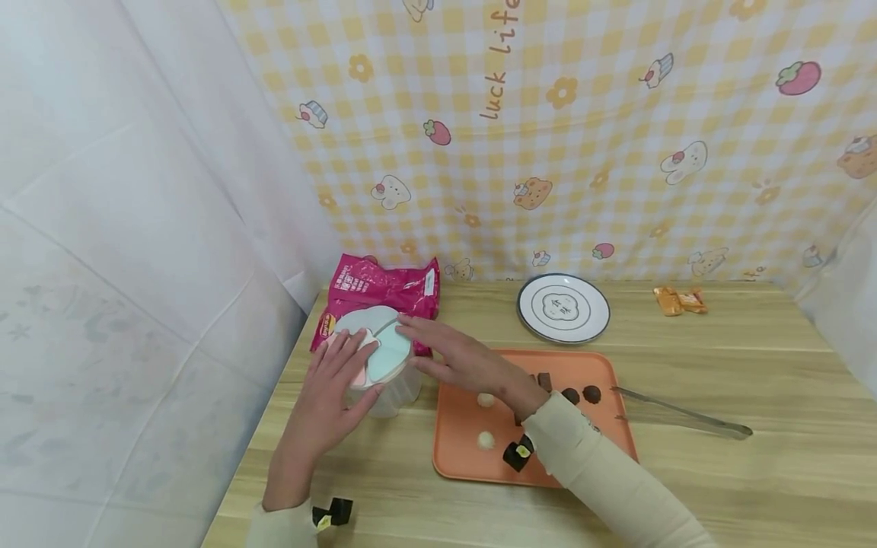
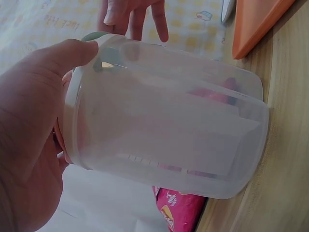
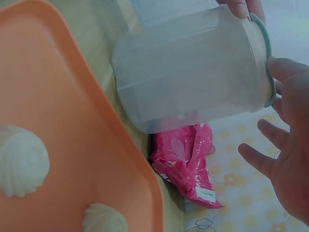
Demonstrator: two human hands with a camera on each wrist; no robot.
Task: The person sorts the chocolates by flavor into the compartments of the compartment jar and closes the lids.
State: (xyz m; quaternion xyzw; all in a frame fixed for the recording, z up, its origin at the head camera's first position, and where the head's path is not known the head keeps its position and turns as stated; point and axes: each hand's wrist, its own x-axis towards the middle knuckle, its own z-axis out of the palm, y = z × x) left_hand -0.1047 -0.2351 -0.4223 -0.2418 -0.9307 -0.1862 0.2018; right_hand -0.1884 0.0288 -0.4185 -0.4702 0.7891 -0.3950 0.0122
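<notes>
A tall, translucent plastic container stands on the table at the left, topped by a round lid with pale blue, mint and pink petal-shaped sections. My left hand holds its top, fingers spread over the lid and thumb against the rim. From the other side my right hand touches the lid's edge, its fingers fairly straight and apart. In the right wrist view the thumb of the right hand meets the mint rim, while other fingers extend free of the container. Part of the lid is hidden beneath the left fingers.
A magenta snack bag lies behind the container. Right of it, an orange tray holds white swirled sweets, dark chocolates and black-wrapped candy. Metal tongs, a white plate, orange packets and black candy surround it.
</notes>
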